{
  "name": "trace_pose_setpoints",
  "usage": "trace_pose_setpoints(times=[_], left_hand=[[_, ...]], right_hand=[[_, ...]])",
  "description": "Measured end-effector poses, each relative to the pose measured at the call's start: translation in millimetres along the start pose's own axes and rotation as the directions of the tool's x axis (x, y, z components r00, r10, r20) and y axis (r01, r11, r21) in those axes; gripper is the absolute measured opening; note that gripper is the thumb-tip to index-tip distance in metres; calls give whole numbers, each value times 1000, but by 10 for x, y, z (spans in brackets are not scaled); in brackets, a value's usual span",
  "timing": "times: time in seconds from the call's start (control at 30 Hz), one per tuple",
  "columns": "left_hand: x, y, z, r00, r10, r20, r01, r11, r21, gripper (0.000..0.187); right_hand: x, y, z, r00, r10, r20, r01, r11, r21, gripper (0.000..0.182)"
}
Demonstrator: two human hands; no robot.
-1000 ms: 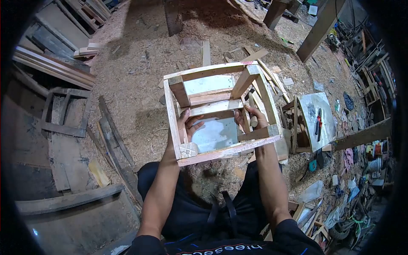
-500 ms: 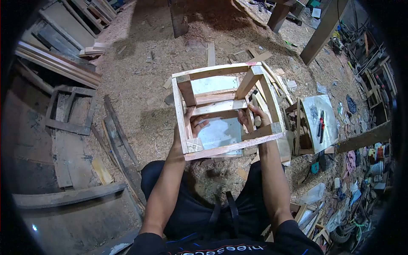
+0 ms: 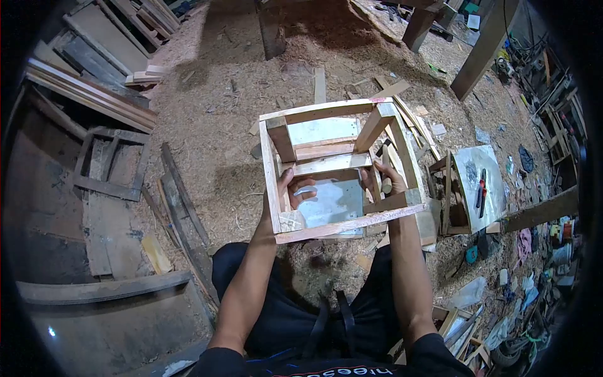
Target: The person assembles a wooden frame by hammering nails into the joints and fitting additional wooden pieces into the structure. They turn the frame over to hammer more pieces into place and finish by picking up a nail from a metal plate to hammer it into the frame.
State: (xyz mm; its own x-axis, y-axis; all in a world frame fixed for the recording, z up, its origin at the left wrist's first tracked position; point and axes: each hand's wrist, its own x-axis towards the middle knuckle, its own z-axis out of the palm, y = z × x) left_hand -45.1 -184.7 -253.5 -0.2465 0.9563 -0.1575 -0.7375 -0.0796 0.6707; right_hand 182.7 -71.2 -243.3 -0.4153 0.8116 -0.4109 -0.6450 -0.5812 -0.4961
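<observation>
the left hand (image 3: pixel 296 188) is clamping on the left side of the wooden frame (image 3: pixel 352 225), its thumb pressing near the inner crosspiece (image 3: pixel 333 164) and its fingers curling into the opening. the right hand (image 3: pixel 388 174) is closing around the inner wood at the right side, with the thumb and fingers showing on either side of a narrow piece — the exact grip is partly hidden. the frame is hanging between the two forearms, in front of the dark trousers (image 3: pixel 282 289), its long near rail facing the person. a rounded wooden handle (image 3: pixel 386 184) is showing just beside the right hand; whether it is being touched, i cannot tell. a pale panel (image 3: pixel 330 200) is showing through the frame's openings. off to the right, a box-like wooden stand (image 3: pixel 447 195) is bearing a pale sheet (image 3: pixel 468 173), and a red and black tool (image 3: pixel 481 193) is lying on that sheet. thin wood strips (image 3: pixel 422 131) are lying beyond the frame's far right corner — and sawdust (image 3: pixel 213 119) is covering the floor. on the left, an old dark frame (image 3: pixel 107 184) is lying near some long planks (image 3: pixel 88 97).
</observation>
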Motion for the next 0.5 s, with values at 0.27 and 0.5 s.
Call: trace_pose_setpoints(times=[0.27, 0.5], left_hand=[[-27, 15, 75, 999, 42, -7, -42, 999, -10, 35], [16, 12, 1, 1000, -7, 23, 9, 997, -71, 31]], right_hand=[[133, 67, -196, 995, -102, 14, 103, 992, -69, 20], [112, 78, -112, 999, -53, -13, 54, 996, 74, 27]])
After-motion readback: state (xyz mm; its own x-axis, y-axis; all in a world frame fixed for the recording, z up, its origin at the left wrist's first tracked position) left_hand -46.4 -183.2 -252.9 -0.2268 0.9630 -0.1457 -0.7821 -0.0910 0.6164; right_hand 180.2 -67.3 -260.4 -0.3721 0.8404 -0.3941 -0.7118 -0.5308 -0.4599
